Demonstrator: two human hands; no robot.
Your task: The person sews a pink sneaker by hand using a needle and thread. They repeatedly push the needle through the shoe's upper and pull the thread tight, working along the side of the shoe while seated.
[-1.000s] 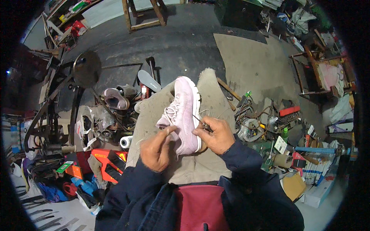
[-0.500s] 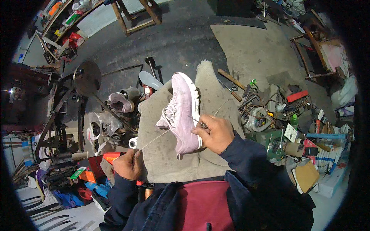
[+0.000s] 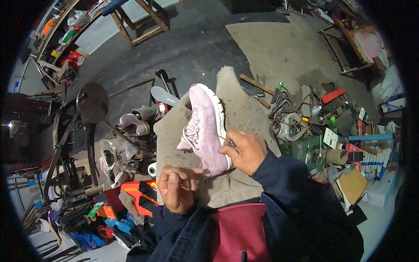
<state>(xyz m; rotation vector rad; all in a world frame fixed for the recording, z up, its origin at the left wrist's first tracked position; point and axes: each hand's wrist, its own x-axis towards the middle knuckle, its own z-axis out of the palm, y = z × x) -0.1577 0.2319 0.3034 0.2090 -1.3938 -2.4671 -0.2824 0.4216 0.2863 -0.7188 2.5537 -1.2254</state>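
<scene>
A pale pink sneaker with a white sole lies toe away across the grey cloth over my lap. My right hand is closed at the sole's right edge near the heel, thumb against the upper. A small, thin metal piece shows at its fingertips; its kind is unclear. A thin thread curves up and away from that hand over the cloth. Beside the heel, my left hand has loosely curled, separated fingers, one reaching toward the heel. I see nothing held in it.
Left of the cloth stand another pink shoe, a grey insole, a hammer and a metal stand with a round plate. On the right lie wooden-handled tools, a green box and a red block.
My left hand has moved right, from beyond the cloth's left edge to beside the heel. Its fingers have loosened, and the taut thread to the shoe no longer shows. My right hand stays on the sole.
</scene>
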